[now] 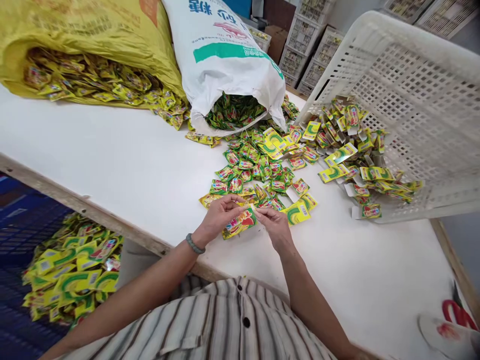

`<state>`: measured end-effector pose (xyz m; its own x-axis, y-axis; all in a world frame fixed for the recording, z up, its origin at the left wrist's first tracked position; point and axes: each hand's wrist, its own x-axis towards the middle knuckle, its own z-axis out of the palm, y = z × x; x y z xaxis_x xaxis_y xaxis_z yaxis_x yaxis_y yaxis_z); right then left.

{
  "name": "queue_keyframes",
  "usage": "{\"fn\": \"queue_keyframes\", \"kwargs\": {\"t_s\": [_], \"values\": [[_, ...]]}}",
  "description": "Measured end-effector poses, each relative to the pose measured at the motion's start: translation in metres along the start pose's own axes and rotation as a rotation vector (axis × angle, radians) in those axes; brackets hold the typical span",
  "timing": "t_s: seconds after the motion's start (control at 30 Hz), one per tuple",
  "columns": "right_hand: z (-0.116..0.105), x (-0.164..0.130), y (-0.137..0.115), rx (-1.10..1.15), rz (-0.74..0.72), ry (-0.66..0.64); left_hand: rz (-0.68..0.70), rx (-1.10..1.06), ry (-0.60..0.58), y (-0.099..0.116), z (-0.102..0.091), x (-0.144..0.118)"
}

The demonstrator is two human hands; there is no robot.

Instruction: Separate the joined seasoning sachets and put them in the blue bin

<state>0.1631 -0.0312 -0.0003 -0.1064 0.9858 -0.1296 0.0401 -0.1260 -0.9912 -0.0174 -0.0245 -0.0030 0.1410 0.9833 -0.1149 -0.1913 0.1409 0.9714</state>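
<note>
Glossy green-and-yellow printed foil sachet (240, 223), pinched between bare left hand (218, 216) and bare right hand (275, 226). Same shiny film on loose heap of small sachets (262, 170), catching light, slightly crinkled. Smooth matt white laminate tabletop (112, 160), edged with rough, worn bare-wood strip (75, 202). Woven plastic yellow sack (93, 30), faintly sheened, creased. Woven plastic white sack with green and blue print (225, 55), matt, coarse weave. Rigid white perforated plastic crate (420, 90), dull finish, lying tipped. Polished grey-green bead bracelet (195, 244) on left wrist. Soft striped cloth shirt (225, 325), matt, with dark plastic button. Dark blue ribbed plastic crate (22, 225) below table edge.
</note>
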Motion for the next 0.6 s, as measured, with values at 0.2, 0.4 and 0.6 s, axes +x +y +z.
{"fn": "queue_keyframes", "kwargs": {"t_s": [0.2,0.4,0.6], "values": [[0.012,-0.011,-0.004,-0.233,-0.215,0.034,-0.009,-0.016,0.065,-0.002,0.002,0.001],[0.033,-0.017,0.003,-0.309,-0.287,0.14,-0.04,-0.037,0.158,0.0,0.006,0.0],[0.004,-0.008,-0.007,-0.499,-0.417,0.274,-0.055,0.095,0.192,0.036,-0.012,-0.006]]}}
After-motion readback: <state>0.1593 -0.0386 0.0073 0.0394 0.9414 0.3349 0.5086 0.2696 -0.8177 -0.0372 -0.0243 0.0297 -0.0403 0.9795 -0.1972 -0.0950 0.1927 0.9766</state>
